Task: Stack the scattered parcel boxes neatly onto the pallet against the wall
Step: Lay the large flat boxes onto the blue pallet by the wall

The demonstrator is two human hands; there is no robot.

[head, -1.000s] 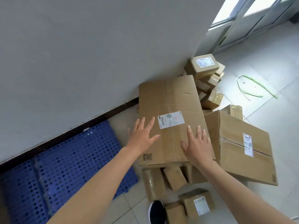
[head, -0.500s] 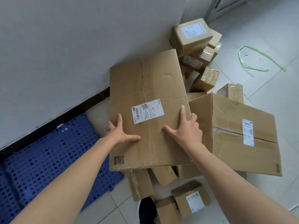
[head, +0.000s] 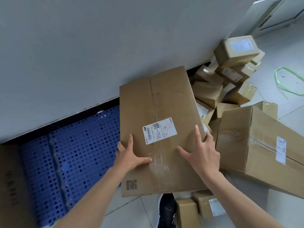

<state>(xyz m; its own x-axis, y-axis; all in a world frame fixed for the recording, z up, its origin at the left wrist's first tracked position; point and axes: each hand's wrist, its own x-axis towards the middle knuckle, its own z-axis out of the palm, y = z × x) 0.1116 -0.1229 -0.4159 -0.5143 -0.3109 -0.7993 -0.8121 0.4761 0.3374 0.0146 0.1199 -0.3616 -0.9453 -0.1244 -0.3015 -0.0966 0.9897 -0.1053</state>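
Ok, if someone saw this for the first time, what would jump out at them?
Probably the big flat cardboard box in the centre, gripped by the left hand and right hand on its two sides. Next, the bright blue perforated pallet at left against the wall, and the jumbled pile of small parcels at upper right.

Large box: white label with barcode, QR; text unreadable.

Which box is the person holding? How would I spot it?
Find the blue pallet by the wall. Just right of it, the left hand and right hand grip a big flat box. It is the widest, flattest one, and its white label faces up.
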